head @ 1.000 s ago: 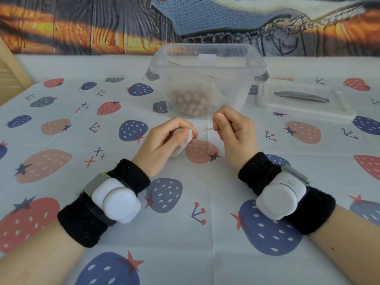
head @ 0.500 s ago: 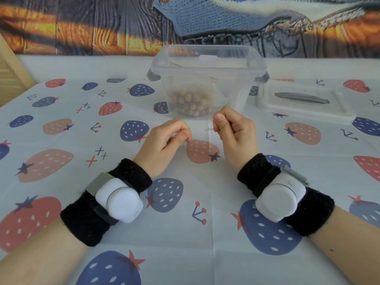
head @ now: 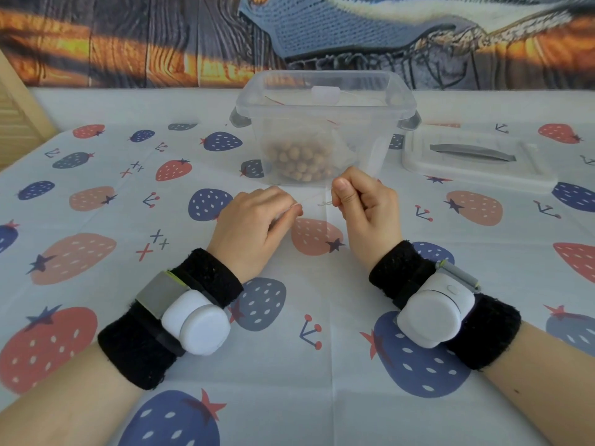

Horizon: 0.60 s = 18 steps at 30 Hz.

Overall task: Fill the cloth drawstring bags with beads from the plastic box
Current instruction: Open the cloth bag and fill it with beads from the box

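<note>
Thin drawstring [head: 314, 198], both hands pinching taut

No readable text, label, brand or number shows anywhere. The tablecloth [head: 96, 317] carries only printed strawberries, stars and small cross marks, and the white patch on the plastic box [head: 325, 101] is blank.

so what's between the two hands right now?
Head view: a thin drawstring runs from the left hand to the right hand, over bare tablecloth.
</note>
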Each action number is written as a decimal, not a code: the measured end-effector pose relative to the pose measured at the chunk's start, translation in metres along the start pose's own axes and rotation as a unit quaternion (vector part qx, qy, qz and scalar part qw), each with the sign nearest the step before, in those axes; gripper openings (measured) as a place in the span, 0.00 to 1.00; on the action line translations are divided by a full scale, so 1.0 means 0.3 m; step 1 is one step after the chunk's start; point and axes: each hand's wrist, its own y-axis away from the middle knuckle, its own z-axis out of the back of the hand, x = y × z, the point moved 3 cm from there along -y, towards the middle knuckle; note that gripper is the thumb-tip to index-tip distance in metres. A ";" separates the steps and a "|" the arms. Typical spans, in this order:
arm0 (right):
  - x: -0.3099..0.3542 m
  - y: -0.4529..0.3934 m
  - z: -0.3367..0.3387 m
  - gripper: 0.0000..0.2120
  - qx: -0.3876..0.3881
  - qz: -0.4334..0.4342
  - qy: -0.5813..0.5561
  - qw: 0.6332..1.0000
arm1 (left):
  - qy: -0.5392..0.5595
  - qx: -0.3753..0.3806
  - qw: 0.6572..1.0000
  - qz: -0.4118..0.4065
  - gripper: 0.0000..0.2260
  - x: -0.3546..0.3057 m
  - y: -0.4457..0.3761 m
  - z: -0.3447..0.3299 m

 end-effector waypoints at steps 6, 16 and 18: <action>-0.005 0.000 -0.003 0.13 0.002 -0.002 0.004 1.000 | 0.093 0.007 0.996 -0.002 0.15 0.021 0.000 -0.021; -0.029 -0.034 0.022 0.17 0.001 -0.066 -0.035 0.997 | 0.182 0.078 0.979 0.055 0.15 -0.004 -0.054 -0.035; -0.014 -0.061 0.048 0.17 0.006 -0.074 -0.040 0.996 | 0.165 0.061 0.981 0.076 0.16 -0.037 -0.084 -0.039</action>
